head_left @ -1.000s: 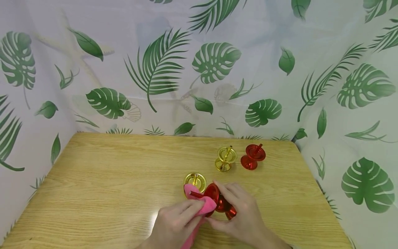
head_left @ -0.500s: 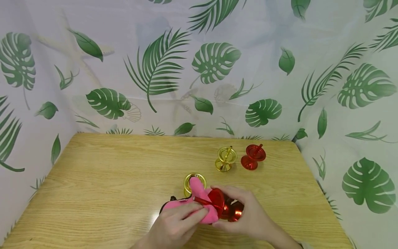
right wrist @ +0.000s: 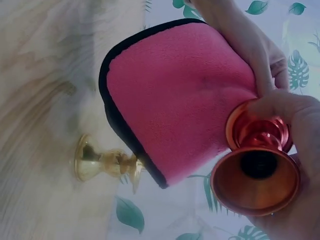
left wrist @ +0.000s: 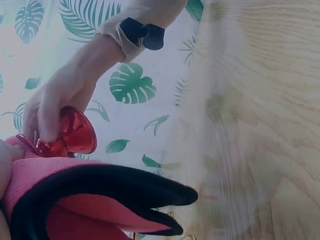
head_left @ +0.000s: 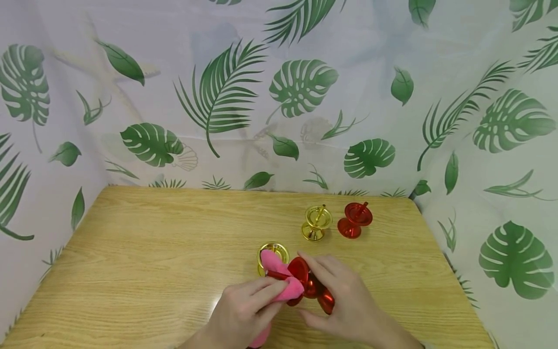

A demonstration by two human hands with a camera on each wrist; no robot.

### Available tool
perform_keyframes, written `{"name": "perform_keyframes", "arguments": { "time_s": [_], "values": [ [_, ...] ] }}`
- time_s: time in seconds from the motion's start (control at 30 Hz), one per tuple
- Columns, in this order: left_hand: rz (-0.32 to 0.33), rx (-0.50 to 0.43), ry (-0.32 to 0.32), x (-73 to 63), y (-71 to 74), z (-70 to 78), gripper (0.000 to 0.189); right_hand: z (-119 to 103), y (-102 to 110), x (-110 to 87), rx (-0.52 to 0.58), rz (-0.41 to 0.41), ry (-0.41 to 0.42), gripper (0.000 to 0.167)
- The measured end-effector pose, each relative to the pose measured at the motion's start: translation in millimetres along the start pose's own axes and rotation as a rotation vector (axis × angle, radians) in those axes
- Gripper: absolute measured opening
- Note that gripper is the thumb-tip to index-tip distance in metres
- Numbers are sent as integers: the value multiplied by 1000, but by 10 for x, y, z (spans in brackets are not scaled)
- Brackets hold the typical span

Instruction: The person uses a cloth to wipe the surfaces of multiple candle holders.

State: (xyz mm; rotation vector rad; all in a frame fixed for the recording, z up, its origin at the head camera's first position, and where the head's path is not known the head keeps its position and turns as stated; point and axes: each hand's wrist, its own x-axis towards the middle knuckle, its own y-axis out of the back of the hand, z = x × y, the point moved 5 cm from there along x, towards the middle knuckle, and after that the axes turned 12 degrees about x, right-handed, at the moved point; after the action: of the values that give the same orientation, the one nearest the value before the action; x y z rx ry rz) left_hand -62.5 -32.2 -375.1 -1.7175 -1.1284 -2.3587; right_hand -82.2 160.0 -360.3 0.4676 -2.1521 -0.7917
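Observation:
My right hand [head_left: 348, 295] holds a shiny red candle holder [head_left: 310, 286], tilted with its dish towards the left. In the right wrist view, its hollow flared base [right wrist: 232, 187] faces the camera. A pink cloth [head_left: 293, 291] is pinched in my left hand [head_left: 241, 305] and pressed against the dish, around the thin red rod [head_left: 275, 275] that sticks out of it. The cloth's dark border [left wrist: 100, 172] hangs in the left wrist view. Behind the cloth stands a gold candle holder [head_left: 285, 253], partly covered from sight.
Towards the back right of the wooden table [head_left: 165, 232] stand another gold candle holder [head_left: 313, 232] and a second red candle holder [head_left: 350, 230], both upright. A leaf-patterned white sheet [head_left: 244, 29] surrounds the table at the back and sides.
Half a second ago the red candle holder was lower and further right, with the cloth spread wider; both are now back up-left. The standing candle holders have not moved.

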Motion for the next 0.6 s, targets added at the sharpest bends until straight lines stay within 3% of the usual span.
{"name": "perform_keyframes", "arguments": {
  "time_s": [0.13,0.3,0.6],
  "values": [
    [49,-17,5,-14,9,-34,21,-20,35,15,-34,-29,-14,95],
    [92,-59,9,-29,10,-60,21,-26,73,7,22,23,-53,92],
    [133,-76,48,-42,59,-112,23,57,93,-34,114,160,-65,52]
  ]
}}
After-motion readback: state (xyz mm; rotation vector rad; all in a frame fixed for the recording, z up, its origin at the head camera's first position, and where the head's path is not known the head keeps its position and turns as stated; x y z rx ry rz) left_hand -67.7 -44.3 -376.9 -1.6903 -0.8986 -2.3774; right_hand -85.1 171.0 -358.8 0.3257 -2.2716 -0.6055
